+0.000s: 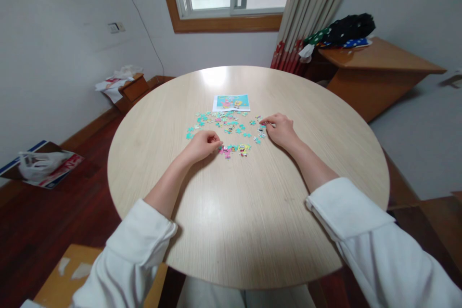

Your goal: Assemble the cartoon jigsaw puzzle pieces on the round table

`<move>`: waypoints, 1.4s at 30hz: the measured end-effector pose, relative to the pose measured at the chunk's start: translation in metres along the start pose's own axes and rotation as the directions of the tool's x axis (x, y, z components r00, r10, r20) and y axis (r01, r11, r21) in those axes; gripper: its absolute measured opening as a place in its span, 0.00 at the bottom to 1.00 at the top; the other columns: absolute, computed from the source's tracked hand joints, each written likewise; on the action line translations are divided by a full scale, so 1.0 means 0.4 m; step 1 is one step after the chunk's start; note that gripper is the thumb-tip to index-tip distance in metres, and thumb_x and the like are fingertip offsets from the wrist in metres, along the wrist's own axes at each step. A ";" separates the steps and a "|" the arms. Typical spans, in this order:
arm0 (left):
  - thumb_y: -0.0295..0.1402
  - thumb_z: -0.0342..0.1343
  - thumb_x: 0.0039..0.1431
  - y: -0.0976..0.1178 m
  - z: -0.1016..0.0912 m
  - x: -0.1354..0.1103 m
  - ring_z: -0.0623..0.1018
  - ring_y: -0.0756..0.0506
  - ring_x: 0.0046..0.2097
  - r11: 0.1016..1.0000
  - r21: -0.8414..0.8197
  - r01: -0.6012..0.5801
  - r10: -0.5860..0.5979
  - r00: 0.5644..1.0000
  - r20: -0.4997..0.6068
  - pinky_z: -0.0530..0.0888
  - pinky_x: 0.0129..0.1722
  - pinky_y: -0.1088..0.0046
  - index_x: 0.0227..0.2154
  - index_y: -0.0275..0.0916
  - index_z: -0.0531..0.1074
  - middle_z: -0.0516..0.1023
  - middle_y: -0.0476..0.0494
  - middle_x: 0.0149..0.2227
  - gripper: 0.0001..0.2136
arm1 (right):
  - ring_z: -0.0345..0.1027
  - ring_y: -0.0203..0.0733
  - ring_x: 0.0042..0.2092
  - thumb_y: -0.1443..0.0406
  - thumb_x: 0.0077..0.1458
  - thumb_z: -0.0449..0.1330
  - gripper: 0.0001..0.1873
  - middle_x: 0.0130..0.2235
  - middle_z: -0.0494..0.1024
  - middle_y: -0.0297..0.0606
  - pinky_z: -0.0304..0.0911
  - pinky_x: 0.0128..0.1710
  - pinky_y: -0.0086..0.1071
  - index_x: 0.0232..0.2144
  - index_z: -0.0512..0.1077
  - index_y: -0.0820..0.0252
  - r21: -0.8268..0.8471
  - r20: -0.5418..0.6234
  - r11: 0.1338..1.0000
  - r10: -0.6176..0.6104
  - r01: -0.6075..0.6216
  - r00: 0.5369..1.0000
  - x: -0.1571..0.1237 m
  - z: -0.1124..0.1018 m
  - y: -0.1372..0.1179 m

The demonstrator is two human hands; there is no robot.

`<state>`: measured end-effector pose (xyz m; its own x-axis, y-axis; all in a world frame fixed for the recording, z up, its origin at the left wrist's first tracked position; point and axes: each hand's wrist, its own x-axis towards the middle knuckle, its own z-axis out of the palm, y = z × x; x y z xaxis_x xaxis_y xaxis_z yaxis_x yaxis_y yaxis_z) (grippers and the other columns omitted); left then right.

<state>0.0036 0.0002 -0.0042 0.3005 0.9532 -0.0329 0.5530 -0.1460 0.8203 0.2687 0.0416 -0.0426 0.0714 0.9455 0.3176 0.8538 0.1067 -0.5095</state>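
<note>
Several small teal jigsaw pieces (220, 122) lie scattered on the round pale wooden table (249, 211). A short joined strip of pieces (234, 149) with pink and yellow figures lies nearest me. My left hand (202, 146) rests curled on the table, its fingertips touching the strip's left end. My right hand (279, 127) lies to the right of the pieces, fingers pinched on a loose piece at the scatter's edge. A printed reference picture (231, 102) lies flat behind the pieces. Both arms wear white sleeves.
A wooden desk (375, 65) with dark clothes stands at the right behind the table. Curtains (310, 9) hang beside the window. A wooden box with papers (124, 86) and a plastic bag (39, 166) lie on the dark floor at the left.
</note>
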 end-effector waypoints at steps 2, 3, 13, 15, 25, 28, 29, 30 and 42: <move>0.30 0.55 0.52 0.002 -0.004 0.000 0.67 0.52 0.24 1.000 -0.005 0.002 -0.002 1.000 -0.011 0.61 0.27 0.75 0.22 0.35 0.71 0.70 0.50 0.20 0.06 | 0.65 0.51 0.48 0.70 0.54 0.51 0.17 0.42 0.77 0.45 0.53 0.49 0.46 0.36 0.80 0.56 0.004 -0.003 1.000 -0.004 0.004 1.000 0.000 -0.001 0.000; 0.30 0.55 0.52 0.002 -0.007 -0.001 0.67 0.52 0.24 1.000 -0.005 0.004 -0.004 1.000 -0.014 0.61 0.27 0.75 0.23 0.35 0.73 0.70 0.49 0.20 0.06 | 0.65 0.51 0.48 0.70 0.54 0.51 0.17 0.42 0.77 0.45 0.53 0.49 0.46 0.36 0.80 0.56 0.004 -0.003 1.000 -0.003 0.003 1.000 0.000 -0.002 -0.001; 0.29 0.53 0.49 -0.009 -0.016 0.008 0.65 0.52 0.24 0.998 -0.020 -0.052 0.052 0.998 -0.021 0.60 0.26 0.75 0.26 0.34 0.75 0.69 0.50 0.20 0.06 | 0.66 0.50 0.48 0.70 0.54 0.52 0.17 0.41 0.77 0.45 0.53 0.49 0.45 0.35 0.80 0.56 -0.005 -0.007 1.000 0.002 -0.002 1.000 -0.003 -0.004 -0.006; 0.28 0.53 0.48 -0.011 -0.019 0.012 0.63 0.52 0.23 0.998 -0.041 -0.052 0.047 0.994 -0.099 0.59 0.25 0.75 0.24 0.35 0.73 0.66 0.52 0.18 0.05 | 0.66 0.50 0.48 0.70 0.55 0.51 0.17 0.42 0.77 0.45 0.53 0.49 0.44 0.35 0.80 0.56 -0.009 -0.009 1.000 -0.002 0.002 1.000 -0.002 -0.003 -0.004; 0.21 0.44 0.51 -0.034 -0.062 0.038 0.57 0.53 0.17 0.908 -0.411 -0.084 -0.170 0.822 -0.544 0.54 0.19 0.78 0.25 0.41 0.61 0.56 0.57 0.15 0.07 | 0.67 0.50 0.48 0.70 0.56 0.51 0.17 0.43 0.78 0.46 0.53 0.48 0.44 0.38 0.79 0.57 -0.029 -0.009 1.000 0.009 -0.010 1.000 0.001 -0.002 -0.002; 0.20 0.42 0.53 -0.031 -0.070 0.036 0.58 0.53 0.17 0.880 -0.464 -0.100 -0.213 0.789 -0.576 0.55 0.18 0.79 0.25 0.41 0.60 0.56 0.57 0.15 0.08 | 0.66 0.50 0.47 0.69 0.56 0.51 0.16 0.42 0.78 0.46 0.53 0.47 0.44 0.38 0.79 0.57 -0.015 -0.022 1.000 -0.003 0.003 1.000 0.002 0.000 0.003; 0.20 0.42 0.53 -0.028 -0.071 0.036 0.58 0.53 0.17 0.872 -0.478 -0.101 -0.225 0.787 -0.575 0.54 0.18 0.80 0.25 0.41 0.59 0.56 0.57 0.15 0.09 | 0.66 0.50 0.47 0.69 0.55 0.52 0.16 0.41 0.78 0.46 0.53 0.47 0.44 0.37 0.79 0.57 -0.011 -0.024 1.000 -0.005 0.005 1.000 0.002 0.001 0.004; 0.20 0.42 0.53 -0.026 -0.071 0.035 0.58 0.53 0.17 0.865 -0.492 -0.100 -0.234 0.786 -0.572 0.54 0.17 0.80 0.25 0.41 0.59 0.56 0.57 0.15 0.09 | 0.66 0.50 0.47 0.69 0.55 0.52 0.16 0.41 0.78 0.46 0.53 0.47 0.44 0.37 0.79 0.57 -0.009 -0.026 1.000 -0.006 0.006 1.000 0.003 0.002 0.005; 0.18 0.42 0.54 0.004 -0.076 0.023 0.55 0.54 0.15 0.762 -0.638 -0.112 -0.325 0.785 -0.527 0.54 0.17 0.81 0.24 0.41 0.58 0.54 0.59 0.13 0.10 | 0.67 0.51 0.47 0.69 0.56 0.51 0.16 0.41 0.78 0.46 0.54 0.48 0.45 0.37 0.79 0.57 -0.028 -0.013 1.000 -0.001 0.000 1.000 0.001 -0.003 0.002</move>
<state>-0.0164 0.0166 0.0143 -0.3531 0.9356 0.0082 -0.1080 -0.0494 0.9929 0.2700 0.0418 -0.0420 0.0776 0.9414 0.3282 0.8680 0.0981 -0.4867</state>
